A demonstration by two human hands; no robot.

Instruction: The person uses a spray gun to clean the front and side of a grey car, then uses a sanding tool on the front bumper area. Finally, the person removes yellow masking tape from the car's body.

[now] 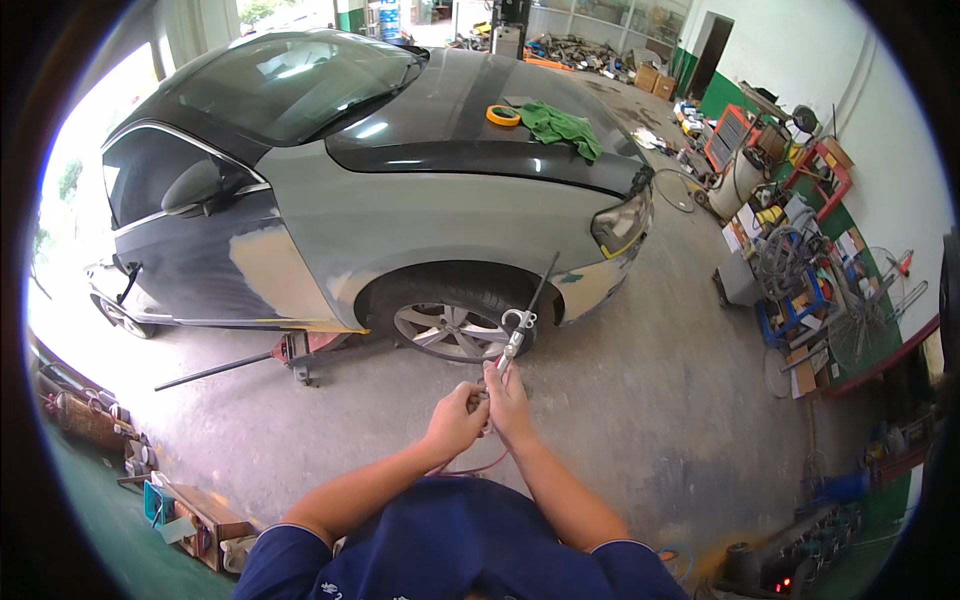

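Note:
My right hand (pixel 509 402) is closed round the body of a slim silver metal hand tool (pixel 509 350). The tool has a ring-shaped hook near its upper end, and a long thin dark rod (pixel 543 283) sticks out beyond it. My left hand (pixel 459 419) is pinched shut at the tool's lower end; its fingers partly hide what they grip. A thin red hose (pixel 478 470) hangs below my hands. Ahead stands a car with a grey front fender (pixel 420 225), patched in beige. The rod's tip overlaps the area by the front wheel (pixel 455 328); contact cannot be told.
A red floor jack (pixel 300 350) with a long handle sits beside the car. Yellow tape (pixel 503 116) and a green cloth (pixel 560 128) lie on the hood. Cluttered shelves (pixel 800 290) and an orange cabinet (pixel 727 138) line the right wall. A wooden box (pixel 205 510) stands lower left.

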